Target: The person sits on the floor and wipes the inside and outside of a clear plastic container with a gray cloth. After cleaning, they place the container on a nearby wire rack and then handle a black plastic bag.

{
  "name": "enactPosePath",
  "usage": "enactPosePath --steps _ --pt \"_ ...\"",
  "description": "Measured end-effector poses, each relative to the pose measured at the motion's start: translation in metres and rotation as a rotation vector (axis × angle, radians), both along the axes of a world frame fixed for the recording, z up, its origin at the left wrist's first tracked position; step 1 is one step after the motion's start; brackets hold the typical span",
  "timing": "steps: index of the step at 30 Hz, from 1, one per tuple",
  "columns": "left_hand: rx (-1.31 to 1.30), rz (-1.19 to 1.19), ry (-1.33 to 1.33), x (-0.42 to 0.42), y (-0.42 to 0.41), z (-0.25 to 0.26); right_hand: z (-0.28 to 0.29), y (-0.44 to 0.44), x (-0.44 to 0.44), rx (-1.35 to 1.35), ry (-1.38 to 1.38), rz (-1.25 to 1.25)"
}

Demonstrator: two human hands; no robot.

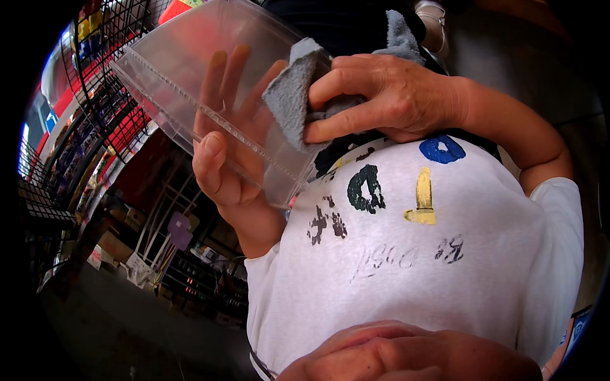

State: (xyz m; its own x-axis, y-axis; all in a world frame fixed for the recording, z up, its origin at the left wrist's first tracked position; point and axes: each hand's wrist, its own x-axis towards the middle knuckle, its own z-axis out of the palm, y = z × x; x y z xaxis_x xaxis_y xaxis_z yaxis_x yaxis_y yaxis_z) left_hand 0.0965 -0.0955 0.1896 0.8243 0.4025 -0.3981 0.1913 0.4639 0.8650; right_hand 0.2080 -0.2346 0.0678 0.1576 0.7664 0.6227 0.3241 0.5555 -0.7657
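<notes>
My left hand point(233, 124) holds a clear plastic box point(167, 62) from beneath, the thumb over its near side and the fingers seen through the plastic. The box is tilted, with a ridged strip running along it. My right hand point(391, 95), back of the hand up, grips a grey cloth point(290, 100) bunched under its fingers, against the right edge of the box. More grey cloth point(400, 38) shows beyond the right hand; whether it is the same piece I cannot tell. Both hands are in front of my white T-shirt point(429, 266), which bears painted marks.
Black wire racks point(105, 62) with packaged goods stand close at the left. Lower left are a white wire frame point(157, 219), a purple plastic piece point(180, 230) and cardboard boxes point(116, 245). A shoe point(432, 24) rests on the dark floor point(500, 62) at the top.
</notes>
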Motion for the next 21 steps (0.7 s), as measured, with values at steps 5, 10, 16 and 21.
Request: enactPosePath --steps 5,10,16,21 --pt "-0.265 -0.143 -0.176 -0.008 0.032 -0.009 -0.033 -0.004 0.018 -0.160 -0.248 -0.229" --pt "0.469 0.311 0.296 0.040 -0.064 0.006 0.019 0.034 -0.002 -0.018 -0.058 -0.106" --pt "0.081 -0.287 -0.100 0.013 0.013 0.006 -0.023 0.026 0.010 -0.149 -0.211 -0.298" --pt "0.145 0.163 0.118 -0.005 -0.002 -0.002 0.009 0.035 -0.006 -0.053 -0.072 -0.256"
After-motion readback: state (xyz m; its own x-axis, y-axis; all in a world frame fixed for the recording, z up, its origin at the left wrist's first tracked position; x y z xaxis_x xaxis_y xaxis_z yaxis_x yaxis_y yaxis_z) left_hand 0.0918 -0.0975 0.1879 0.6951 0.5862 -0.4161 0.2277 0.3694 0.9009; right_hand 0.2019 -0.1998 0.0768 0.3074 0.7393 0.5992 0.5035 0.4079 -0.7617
